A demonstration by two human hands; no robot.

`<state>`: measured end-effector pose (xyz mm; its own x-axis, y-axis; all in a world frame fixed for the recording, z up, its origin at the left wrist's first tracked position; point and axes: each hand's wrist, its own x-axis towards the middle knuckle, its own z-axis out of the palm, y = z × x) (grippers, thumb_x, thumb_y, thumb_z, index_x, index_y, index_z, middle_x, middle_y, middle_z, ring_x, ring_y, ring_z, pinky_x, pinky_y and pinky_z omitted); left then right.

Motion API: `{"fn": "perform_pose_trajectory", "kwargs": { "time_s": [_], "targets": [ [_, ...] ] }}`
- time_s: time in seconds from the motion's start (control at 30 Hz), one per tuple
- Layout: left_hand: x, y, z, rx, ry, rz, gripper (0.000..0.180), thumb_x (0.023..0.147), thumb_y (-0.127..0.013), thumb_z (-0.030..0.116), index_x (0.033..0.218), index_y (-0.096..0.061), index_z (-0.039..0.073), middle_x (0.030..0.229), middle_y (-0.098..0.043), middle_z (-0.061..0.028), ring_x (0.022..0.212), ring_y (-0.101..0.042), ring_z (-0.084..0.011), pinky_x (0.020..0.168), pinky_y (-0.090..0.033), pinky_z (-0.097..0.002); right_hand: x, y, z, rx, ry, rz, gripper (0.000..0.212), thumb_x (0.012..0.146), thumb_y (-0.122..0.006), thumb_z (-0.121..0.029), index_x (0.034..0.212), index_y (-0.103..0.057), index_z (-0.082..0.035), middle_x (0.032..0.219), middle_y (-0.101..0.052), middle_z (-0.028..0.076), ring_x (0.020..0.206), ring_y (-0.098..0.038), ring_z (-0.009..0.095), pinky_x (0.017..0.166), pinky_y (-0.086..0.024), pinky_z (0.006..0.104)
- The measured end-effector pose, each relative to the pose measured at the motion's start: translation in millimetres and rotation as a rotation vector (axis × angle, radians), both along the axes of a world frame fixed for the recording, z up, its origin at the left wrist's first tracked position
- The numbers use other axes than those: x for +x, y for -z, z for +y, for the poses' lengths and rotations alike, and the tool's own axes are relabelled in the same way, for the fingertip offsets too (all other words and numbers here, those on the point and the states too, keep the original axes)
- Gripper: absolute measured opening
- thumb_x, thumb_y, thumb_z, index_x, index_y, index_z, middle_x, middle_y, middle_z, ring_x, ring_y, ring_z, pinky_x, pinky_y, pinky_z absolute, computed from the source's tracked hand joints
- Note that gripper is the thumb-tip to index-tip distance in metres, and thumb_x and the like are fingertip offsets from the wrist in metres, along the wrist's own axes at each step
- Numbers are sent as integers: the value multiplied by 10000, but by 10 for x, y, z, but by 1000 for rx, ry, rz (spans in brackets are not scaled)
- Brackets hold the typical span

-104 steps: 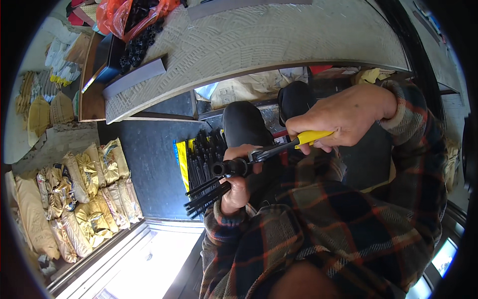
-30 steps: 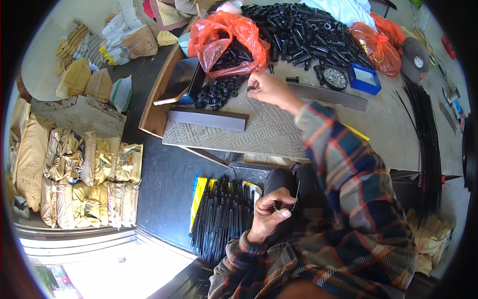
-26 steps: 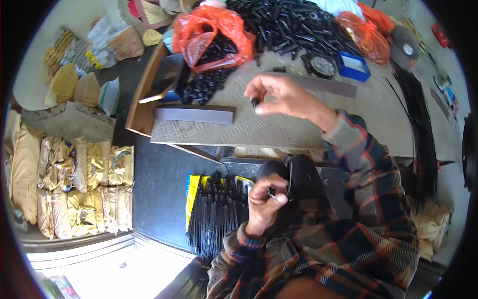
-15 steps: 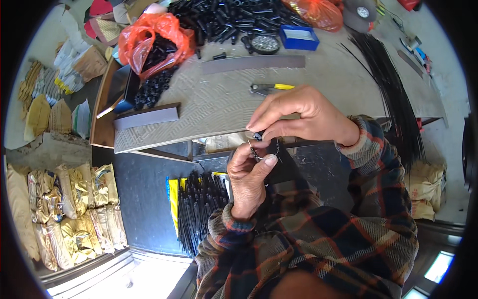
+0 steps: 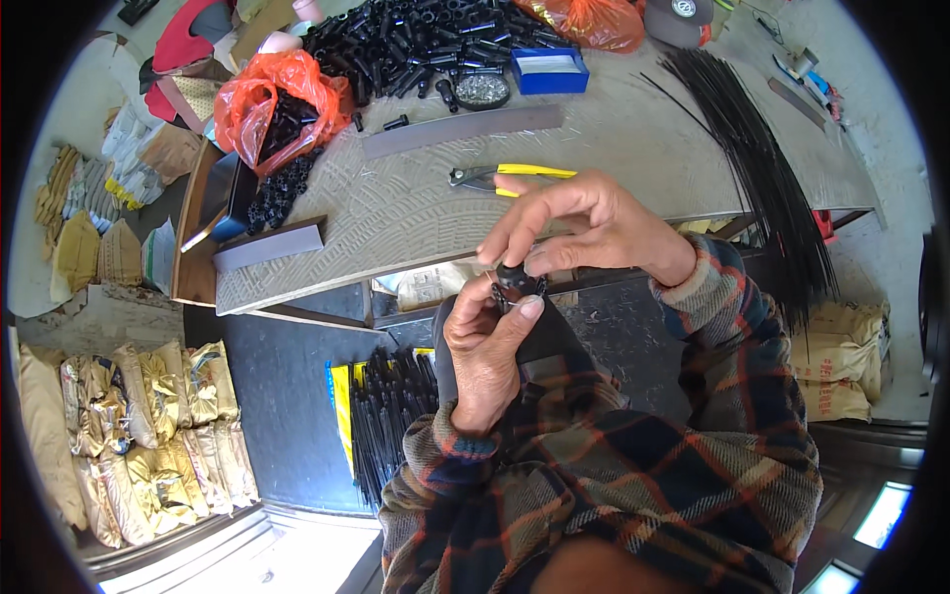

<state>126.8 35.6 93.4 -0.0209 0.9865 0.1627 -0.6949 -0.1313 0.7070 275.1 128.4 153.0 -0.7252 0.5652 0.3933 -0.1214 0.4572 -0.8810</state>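
Both hands meet in front of my chest, just below the edge of the workbench [image 5: 416, 213]. My right hand [image 5: 584, 223] pinches a small black plastic piece [image 5: 517, 277] from above. My left hand [image 5: 487, 346] comes up from below, thumb pressed against the same piece, and seems to hold a thin black rod that is mostly hidden by the fingers. Yellow-handled pliers [image 5: 510, 178] lie on the bench just beyond my right hand. A bundle of finished black rods [image 5: 391, 411] lies on a yellow sheet on the floor by my left forearm.
A heap of black plastic tubes [image 5: 426, 45], orange bags [image 5: 277, 99], a blue box [image 5: 549, 71] and a round tin [image 5: 482, 91] sit at the bench's far side. Long black rods [image 5: 762, 168] lie on its right. Tan sacks [image 5: 148, 436] are stacked on the floor at left.
My right hand reached out to the black parts on the bench, came back with a small piece, and has joined my left hand; the pliers held earlier now lie on the bench.
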Motion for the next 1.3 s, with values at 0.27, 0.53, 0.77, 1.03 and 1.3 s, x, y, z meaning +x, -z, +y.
{"fn": "perform_pose_trajectory", "kwargs": {
  "time_s": [0.27, 0.53, 0.77, 1.03, 1.3],
  "targets": [
    [13, 47, -6, -4, -61, 30, 289, 763, -607, -105, 1020, -572, 23, 949, -589, -11, 849, -530, -59, 785, -438, -209, -116, -88, -157, 300, 197, -172, 214, 699, -748, -184, 758, -564, -92, 757, -599, -13, 787, -585, 115, 1074, -147, 465],
    [-132, 117, -16, 11, -35, 56, 256, 792, -586, -38, 1037, -547, 26, 1010, -586, -49, 885, -538, -112, 832, -420, -279, -181, -32, -291, 541, 333, -231, 241, 655, -713, -104, 821, -539, -123, 800, -537, -28, 840, -547, 145, 1080, -37, 503],
    [-148, 122, 16, 15, -41, 13, 270, 788, -620, -21, 1048, -548, -8, 919, -571, -16, 846, -526, -83, 795, -414, -232, -183, -10, -340, 672, 424, -175, 221, 644, -683, -91, 818, -552, -126, 798, -544, -30, 881, -551, 154, 1070, -35, 524],
    [-190, 105, -23, 95, -75, 9, 334, 748, -622, -77, 1069, -562, -7, 1007, -568, -46, 952, -526, -131, 874, -409, -283, -187, 112, -383, 798, 459, -44, 227, 661, -708, -113, 862, -603, -104, 861, -581, 0, 932, -555, 191, 1055, -72, 527],
    [-319, 139, -60, 105, -121, 16, 255, 720, -713, 83, 915, -567, 7, 865, -549, -35, 799, -514, -116, 755, -412, -246, -347, 587, -521, -313, 228, 315, 213, 708, -698, -79, 862, -572, -5, 861, -580, 60, 859, -546, 161, 843, -384, 310]
  ]
}}
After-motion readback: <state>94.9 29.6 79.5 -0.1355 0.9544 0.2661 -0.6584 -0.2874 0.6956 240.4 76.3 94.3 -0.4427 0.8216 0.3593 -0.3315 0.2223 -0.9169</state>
